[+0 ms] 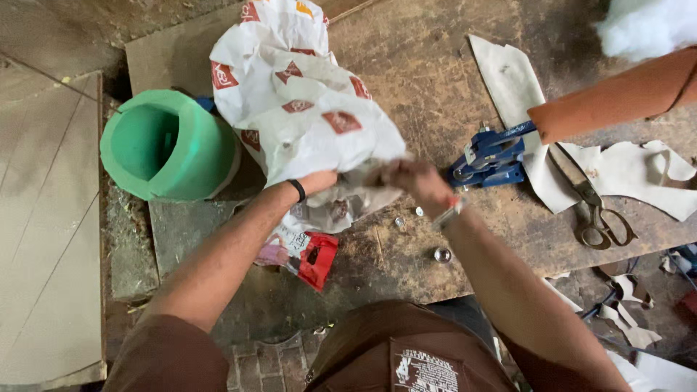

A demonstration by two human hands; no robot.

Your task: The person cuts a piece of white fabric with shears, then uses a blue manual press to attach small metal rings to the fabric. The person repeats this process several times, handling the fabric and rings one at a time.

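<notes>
A large crumpled white plastic bag with red patches lies across the worn wooden board. My left hand is pushed under the bag's lower edge, its fingers hidden by the plastic. My right hand grips the bag's bunched lower corner; it is blurred. Three small round metal pieces lie on the board just below my right hand. A small red and white packet sits under my left forearm.
A green plastic tub lies on its side at the left. A blue metal hand press with an orange handle stands right of my hands. Scissors rest on pale cut sheet pieces. White stuffing shows top right.
</notes>
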